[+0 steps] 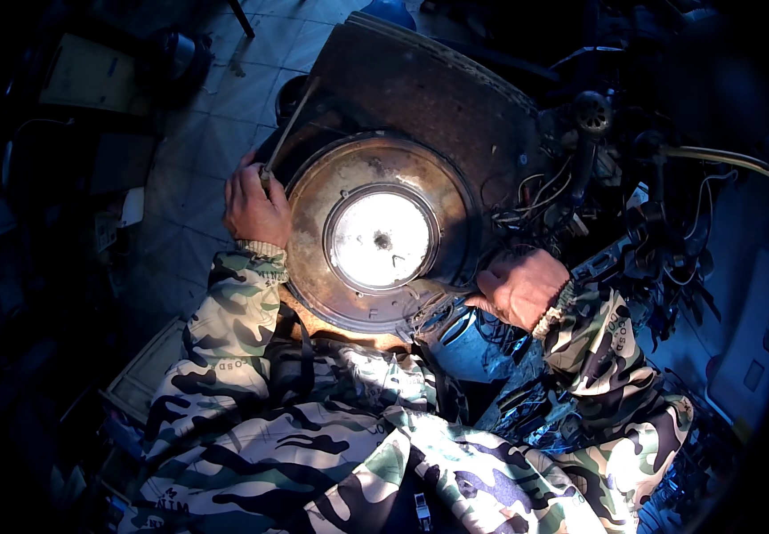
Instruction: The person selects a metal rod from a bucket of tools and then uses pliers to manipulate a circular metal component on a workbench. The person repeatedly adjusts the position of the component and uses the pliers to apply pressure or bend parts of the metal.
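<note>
Pale floor tiles (pixel 224 125) lie ahead of and outside my left hand (pixel 257 205), in dim blue light; a worn brown panel (pixel 420 80) spreads beyond both hands, and loose wires (pixel 540 194) tangle ahead of my right hand (pixel 527 287).

Subject item: a round metal housing (pixel 309 227), positioned between my two hands, with a brightly lit centre disc (pixel 371 227).

Left grip: fingers curled around the handle end of a slim rod tool (pixel 295 123), its shaft pointing away from me. Right grip: fingers bent just beside the near right rim; a dark narrow piece (pixel 445 287) lies at the fingertips, and I cannot tell whether they pinch it.

Handling, in my judgement: the housing is heavy and stiff, with a stained face possibly slick to touch. Sound holds are opposite sides of the outer rim, clear of the centre disc. The tool appears light and rigid, best held by its handle.

Markings: small printed lettering shows on my left sleeve (pixel 233 311) and right sleeve (pixel 593 334); it is not transcribed. I can read none on the housing.
</note>
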`<act>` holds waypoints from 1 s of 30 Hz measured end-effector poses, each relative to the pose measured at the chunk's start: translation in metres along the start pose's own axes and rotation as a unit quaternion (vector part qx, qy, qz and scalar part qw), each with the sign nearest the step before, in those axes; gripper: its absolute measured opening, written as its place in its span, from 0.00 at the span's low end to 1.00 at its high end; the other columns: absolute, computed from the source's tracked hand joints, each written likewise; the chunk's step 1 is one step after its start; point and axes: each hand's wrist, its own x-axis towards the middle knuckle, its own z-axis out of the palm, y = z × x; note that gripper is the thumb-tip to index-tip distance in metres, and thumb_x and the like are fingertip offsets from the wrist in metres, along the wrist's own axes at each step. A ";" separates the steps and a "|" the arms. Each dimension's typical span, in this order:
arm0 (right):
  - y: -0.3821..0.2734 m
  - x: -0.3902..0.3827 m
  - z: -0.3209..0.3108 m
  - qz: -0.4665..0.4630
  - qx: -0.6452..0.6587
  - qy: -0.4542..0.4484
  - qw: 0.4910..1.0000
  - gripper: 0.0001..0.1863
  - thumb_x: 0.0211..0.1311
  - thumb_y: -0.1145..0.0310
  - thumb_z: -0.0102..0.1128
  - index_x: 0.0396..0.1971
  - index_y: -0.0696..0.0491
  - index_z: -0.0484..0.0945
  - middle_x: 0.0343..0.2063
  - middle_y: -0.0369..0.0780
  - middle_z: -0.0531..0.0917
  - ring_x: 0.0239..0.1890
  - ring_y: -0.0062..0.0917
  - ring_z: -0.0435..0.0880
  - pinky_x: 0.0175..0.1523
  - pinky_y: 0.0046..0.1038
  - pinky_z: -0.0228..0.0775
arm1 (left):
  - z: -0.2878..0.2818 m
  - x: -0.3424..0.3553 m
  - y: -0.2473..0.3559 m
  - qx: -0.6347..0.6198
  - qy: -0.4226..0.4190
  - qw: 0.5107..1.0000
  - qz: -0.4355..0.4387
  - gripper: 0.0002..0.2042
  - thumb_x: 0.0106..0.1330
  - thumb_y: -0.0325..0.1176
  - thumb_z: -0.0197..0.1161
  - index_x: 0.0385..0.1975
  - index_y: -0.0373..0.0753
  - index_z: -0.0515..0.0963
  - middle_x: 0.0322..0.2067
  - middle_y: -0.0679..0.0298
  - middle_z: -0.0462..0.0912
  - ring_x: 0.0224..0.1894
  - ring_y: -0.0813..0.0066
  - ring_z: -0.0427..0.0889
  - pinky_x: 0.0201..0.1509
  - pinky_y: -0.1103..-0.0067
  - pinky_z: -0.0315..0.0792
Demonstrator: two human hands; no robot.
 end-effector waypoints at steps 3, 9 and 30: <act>0.003 0.005 0.002 0.001 0.006 -0.017 1.000 0.20 0.62 0.46 0.64 0.29 0.51 0.81 0.23 0.40 0.83 0.26 0.38 0.85 0.29 0.39 0.76 | -0.003 -0.005 -0.003 0.010 0.007 1.000 0.000 0.07 0.64 0.27 0.60 0.40 0.35 0.75 0.52 0.53 0.81 0.51 0.47 0.80 0.52 0.60 0.76; -0.002 0.001 -0.001 0.019 -0.014 -0.019 1.000 0.21 0.64 0.45 0.60 0.28 0.50 0.82 0.21 0.40 0.83 0.24 0.38 0.85 0.27 0.39 0.75 | -0.001 -0.001 0.001 0.007 0.005 1.000 0.010 0.09 0.66 0.28 0.60 0.43 0.33 0.75 0.52 0.52 0.82 0.51 0.46 0.80 0.52 0.60 0.75; -0.014 -0.001 0.005 0.104 -0.071 -0.066 0.990 0.29 0.69 0.36 0.48 0.32 0.46 0.86 0.23 0.43 0.86 0.28 0.40 0.88 0.35 0.42 0.80 | 0.003 -0.008 -0.008 0.010 0.010 1.000 -0.004 0.11 0.64 0.30 0.62 0.44 0.35 0.74 0.50 0.50 0.81 0.51 0.44 0.79 0.51 0.58 0.74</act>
